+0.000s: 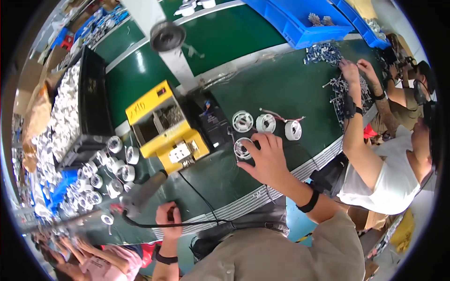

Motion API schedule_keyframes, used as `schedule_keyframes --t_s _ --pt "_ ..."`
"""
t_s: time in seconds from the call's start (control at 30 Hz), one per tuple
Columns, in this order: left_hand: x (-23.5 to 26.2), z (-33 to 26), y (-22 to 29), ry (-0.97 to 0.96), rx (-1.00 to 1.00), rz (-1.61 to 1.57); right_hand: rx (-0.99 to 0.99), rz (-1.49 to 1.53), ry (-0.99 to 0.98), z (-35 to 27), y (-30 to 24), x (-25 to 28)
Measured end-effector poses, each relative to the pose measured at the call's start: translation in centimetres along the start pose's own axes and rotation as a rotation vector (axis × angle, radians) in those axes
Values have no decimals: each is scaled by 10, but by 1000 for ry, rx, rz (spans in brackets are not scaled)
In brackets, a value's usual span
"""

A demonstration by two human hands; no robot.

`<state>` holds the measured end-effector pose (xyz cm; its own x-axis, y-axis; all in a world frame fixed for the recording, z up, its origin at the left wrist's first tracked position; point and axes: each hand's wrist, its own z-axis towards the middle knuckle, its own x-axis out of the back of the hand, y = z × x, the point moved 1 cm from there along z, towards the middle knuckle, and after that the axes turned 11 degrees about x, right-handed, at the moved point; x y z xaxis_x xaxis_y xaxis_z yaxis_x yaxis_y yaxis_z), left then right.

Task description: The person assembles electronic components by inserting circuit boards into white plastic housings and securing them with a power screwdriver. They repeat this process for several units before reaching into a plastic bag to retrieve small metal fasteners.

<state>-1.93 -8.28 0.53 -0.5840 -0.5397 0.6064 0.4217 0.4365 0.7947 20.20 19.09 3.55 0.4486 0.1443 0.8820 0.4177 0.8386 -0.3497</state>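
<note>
My right hand [268, 161] reaches over the bench with its fingers spread. Its thumb and index finger are at the edge of a white round part [240, 149] with a hollow, spoked middle, and seem not to close on it. Beyond it lie another white round part [243, 122], a white ring [266, 123] and a white ring with wires [293, 130]. My left hand [168, 216] is curled near the front edge, with nothing visible in it. Beside it a grey power screwdriver [143, 191], blurred, slants over the bench, its black cable passing my left wrist.
A yellow screw box [164, 122] with loose screws stands in the middle, against a black device [206, 117]. White round parts [115, 171] pile up at left, near a black bin [93, 93]. At right, a co-worker's hands [350, 72] handle small wired parts near a blue crate [304, 30].
</note>
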Motion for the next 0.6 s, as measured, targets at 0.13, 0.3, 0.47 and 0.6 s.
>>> schedule_keyframes --t_s 0.13,0.3,0.47,0.6 --pt "-5 -3 -29 100 -172 -31 162 136 60 -6 2 -20" --pt "-4 -18 21 97 -212 18 139 614 242 -11 -43 -15" --pt "-28 -4 40 -473 48 -673 190 671 271 -11 -97 -35" --pt "-48 7 42 -623 127 -1097 201 522 225 -14 -125 -60"
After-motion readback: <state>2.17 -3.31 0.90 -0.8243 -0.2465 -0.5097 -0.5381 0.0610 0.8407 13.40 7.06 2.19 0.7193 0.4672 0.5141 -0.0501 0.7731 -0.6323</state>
